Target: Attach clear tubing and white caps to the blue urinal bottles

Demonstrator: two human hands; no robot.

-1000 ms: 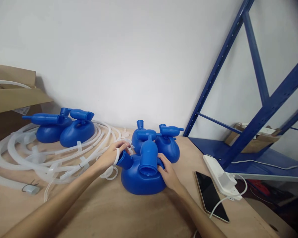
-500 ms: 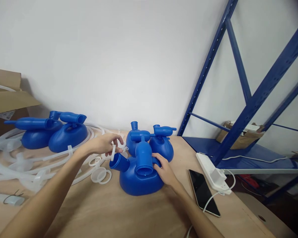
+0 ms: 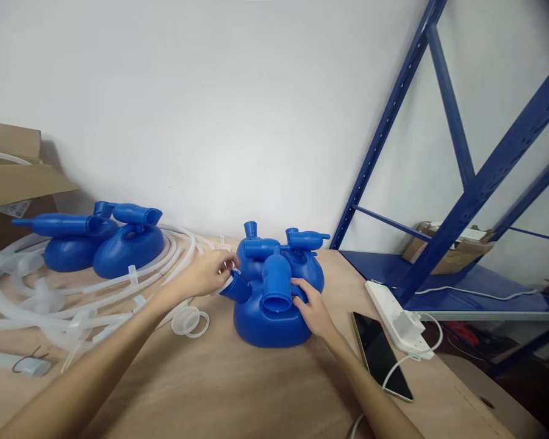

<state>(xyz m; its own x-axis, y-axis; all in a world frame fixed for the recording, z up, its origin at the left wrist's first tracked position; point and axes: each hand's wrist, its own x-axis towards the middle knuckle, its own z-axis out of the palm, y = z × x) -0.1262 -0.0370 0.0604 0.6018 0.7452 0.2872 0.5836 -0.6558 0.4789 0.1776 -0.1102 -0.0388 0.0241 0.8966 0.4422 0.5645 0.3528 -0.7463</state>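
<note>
A squat blue plastic bottle (image 3: 269,326) stands on the table in front of me, with an open neck tilted to the left and a wide blue spout piece (image 3: 277,281) lying over its top. My right hand (image 3: 312,308) is closed round the bottle's handle, on its right side. At the rim of the left neck (image 3: 238,289), the fingers of my left hand (image 3: 210,272) pinch a translucent white cap (image 3: 227,283), mostly hidden behind them. Just behind stand two more blue bottles (image 3: 310,268), touching or nearly touching this one.
White caps and rings (image 3: 185,320) lie left of the bottle. Coiled clear tubing (image 3: 82,311) spreads over the left side, beside two blue bottles (image 3: 128,250) and a cardboard box (image 3: 13,183). On the right are a phone (image 3: 379,353), a power strip (image 3: 396,317) and a blue shelf frame (image 3: 388,122).
My left hand has brought the white cap down onto the rim of the bottle's left neck. My right hand stays on the handle. The view has shifted slightly.
</note>
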